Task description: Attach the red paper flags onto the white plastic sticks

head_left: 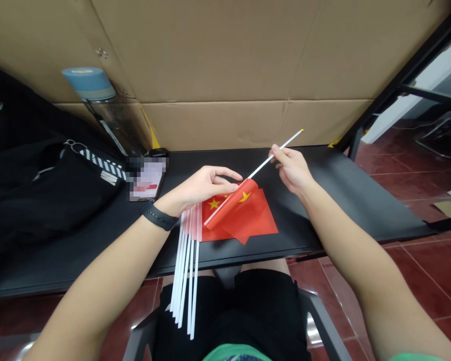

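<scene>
Right hand (292, 169) pinches the white stick (275, 153) of one red flag (240, 205) between thumb and fingertips; that flag lies across the flag stack (215, 213). Left hand (204, 188) is open, fingers loosely spread, just above the stack. Stack's lower sticks (183, 276) run toward the lap, past the black table (323, 200) edge. Phone (147, 178) lies left of stack. Several flags are stacked; one is raised by its stick.
</scene>
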`<state>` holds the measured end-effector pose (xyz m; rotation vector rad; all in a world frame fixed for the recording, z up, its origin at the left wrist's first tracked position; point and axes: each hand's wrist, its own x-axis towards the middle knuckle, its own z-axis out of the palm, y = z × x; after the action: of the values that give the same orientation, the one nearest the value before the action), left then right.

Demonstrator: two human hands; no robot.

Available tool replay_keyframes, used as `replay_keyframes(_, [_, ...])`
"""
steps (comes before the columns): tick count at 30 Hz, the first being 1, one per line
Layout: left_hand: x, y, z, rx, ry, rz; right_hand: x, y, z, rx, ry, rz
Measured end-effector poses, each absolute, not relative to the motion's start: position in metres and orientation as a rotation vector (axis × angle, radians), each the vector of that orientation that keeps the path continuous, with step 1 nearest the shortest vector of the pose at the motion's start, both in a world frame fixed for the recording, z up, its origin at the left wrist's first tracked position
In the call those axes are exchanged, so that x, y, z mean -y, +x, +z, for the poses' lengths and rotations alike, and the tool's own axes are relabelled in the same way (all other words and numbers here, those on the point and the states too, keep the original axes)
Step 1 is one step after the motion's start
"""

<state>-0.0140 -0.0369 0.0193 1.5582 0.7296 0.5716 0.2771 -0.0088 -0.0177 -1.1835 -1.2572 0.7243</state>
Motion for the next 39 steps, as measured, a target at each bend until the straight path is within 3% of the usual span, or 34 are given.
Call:
replay_keyframes(14, [0.041,-0.008,0.016,-0.788,1.494,0.593,0.025,0.253,-0.018,1.477,-1.137,0.948])
replay_keyframes(22, [0.03,-0.015,0.011,-0.744,1.44,0.661,0.004,0.282,-0.02,1.274,-1.191,0.666])
replay_keyframes(32, [0.036,-0.012,0.014,-0.742,1.45,0.668,0.015,0.275,-0.015,1.451,-1.194,0.642])
replay_keyframes(39, [0.036,-0.01,0.018,-0.778,1.353,0.83,0.042,0.247,-0.005,1.781,-0.994,0.795])
